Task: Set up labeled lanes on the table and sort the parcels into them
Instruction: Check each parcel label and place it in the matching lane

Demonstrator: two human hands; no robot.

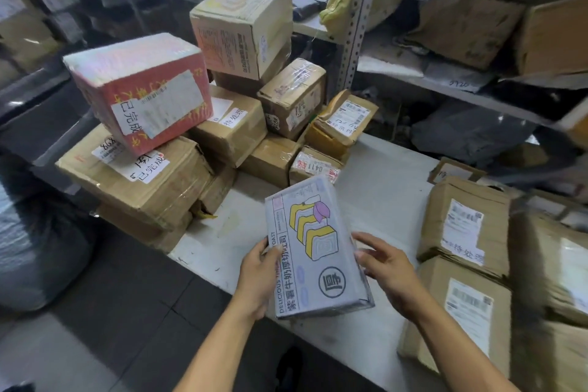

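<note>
A flat grey toast box point(313, 248) with yellow bread drawings is held up over the near edge of the white table point(381, 188). It is tilted, with its far end raised.

The left hand point(256, 280) is wrapped around the left long side of the toast box, thumb on top and fingers underneath, so it is clamped on the box. The right hand point(386, 259) is laid flat against the right long side, with its fingers stretched out along the edge. Whether that hand is squeezing the box or only touching it cannot be told. Both forearms are bare and reach up from the bottom of the view.

To the far left of the toast box, one red box point(140, 89) is seen on top of one big brown box point(133, 175). One white label with hand-written words is stuck on each of these two. Behind the toast box, one tall pale box point(241, 22) sits at the top of a heap of smaller brown boxes. About seven boxes can be counted in that heap, but some are partly hidden.

To the right of the toast box, two brown boxes with printed labels point(467, 226) are stacked near the table's edge. More are blurred beyond them. A metal shelf point(445, 83) with grey bags is seen behind the table.
</note>
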